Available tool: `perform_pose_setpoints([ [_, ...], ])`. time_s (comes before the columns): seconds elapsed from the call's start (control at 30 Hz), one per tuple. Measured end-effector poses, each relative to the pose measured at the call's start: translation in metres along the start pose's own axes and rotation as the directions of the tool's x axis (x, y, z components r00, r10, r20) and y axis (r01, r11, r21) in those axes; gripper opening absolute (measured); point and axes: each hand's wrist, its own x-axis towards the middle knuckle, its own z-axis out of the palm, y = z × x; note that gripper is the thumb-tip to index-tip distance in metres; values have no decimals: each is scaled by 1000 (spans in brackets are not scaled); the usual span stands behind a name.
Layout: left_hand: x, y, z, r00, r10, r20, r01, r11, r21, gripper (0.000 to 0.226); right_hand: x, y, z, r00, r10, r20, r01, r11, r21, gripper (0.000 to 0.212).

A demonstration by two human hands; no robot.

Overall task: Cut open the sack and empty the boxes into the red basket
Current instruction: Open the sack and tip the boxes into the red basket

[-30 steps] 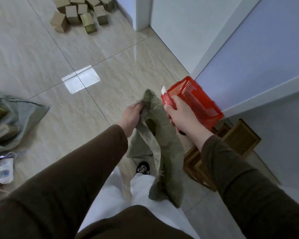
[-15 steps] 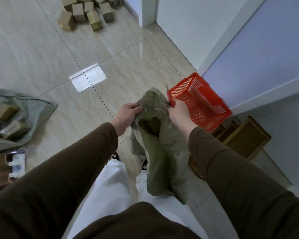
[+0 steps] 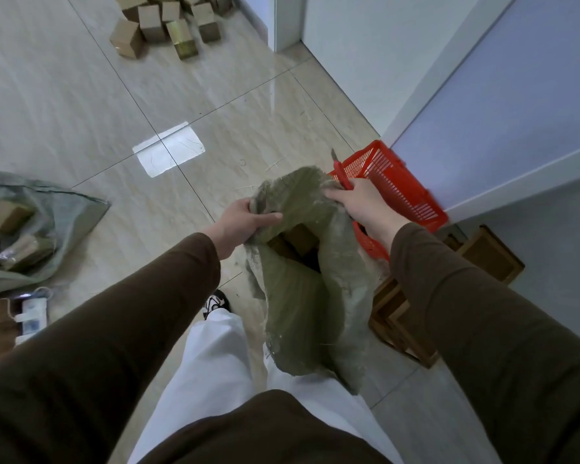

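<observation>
Sack: dull olive-green, coarse woven texture, frayed pale threads at the edge.
Basket: bright red, slatted lattice walls.
Cutter: red handle, grey blade tip.
Boxes inside sack: brown cardboard.
Loose boxes: tan cardboard, one yellowish-olive.
Second sack: grey-green, semi-sheer, tan boxes showing through.
Floor: glossy beige tiles, faint marbled veining, thin dark grout lines, one white reflection patch.
Sleeves: dark brown.
Trousers: white.
Shoe: black and white.
Wooden frames: mid-brown.
Wall panel: pale lilac-blue, white trim.
</observation>
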Motion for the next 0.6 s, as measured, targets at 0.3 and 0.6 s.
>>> perform_pose_setpoints([
  [0.3,12,23,43,998,63,13,-64,990,128,28,-10,-24,33,981,-186,61,184,982,35,17],
  [0.6,30,28,12,946,-233,-225,83,845,-528,17,-106,126,45,979,157,127,-172,978,120,135],
])
